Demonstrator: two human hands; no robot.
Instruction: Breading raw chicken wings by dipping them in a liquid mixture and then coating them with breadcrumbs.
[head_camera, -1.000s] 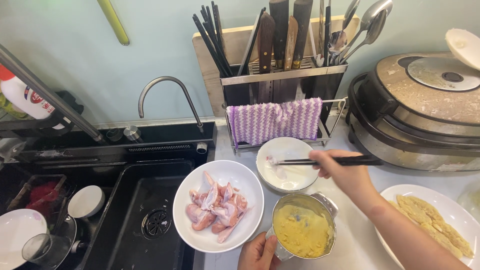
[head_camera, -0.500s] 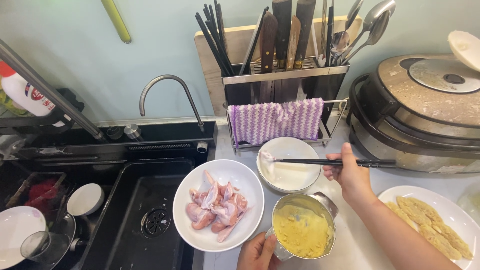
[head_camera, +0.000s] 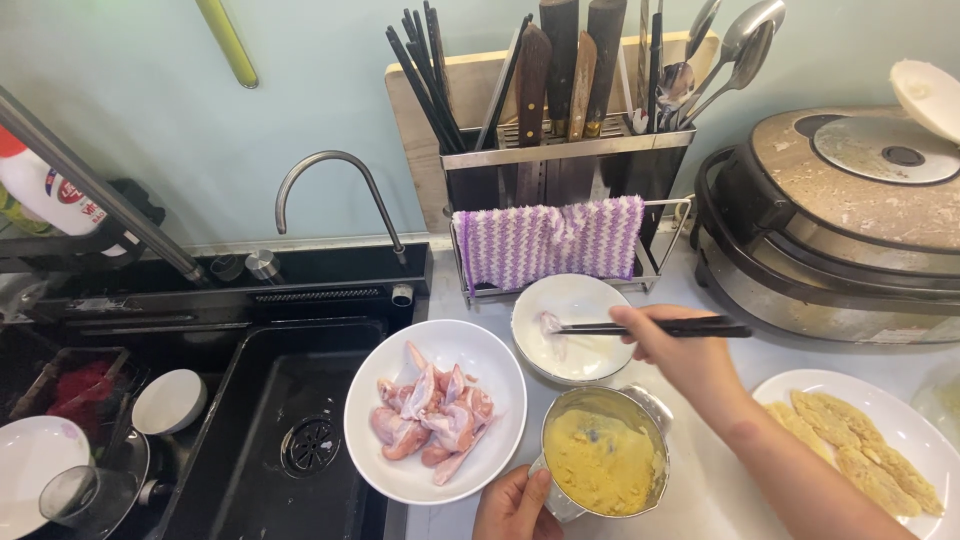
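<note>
Black chopsticks (head_camera: 650, 327) are pinched in the right hand (head_camera: 685, 355), their tips gripping a pale piece of meat (head_camera: 549, 324) inside a small white bowl (head_camera: 572, 327). The left hand (head_camera: 515, 507) curls around a metal cup (head_camera: 604, 463) of yellow batter just below. Beside it sits a white plate (head_camera: 435, 410) of raw chicken wings (head_camera: 430, 413), next to the black sink (head_camera: 290, 440).
</note>
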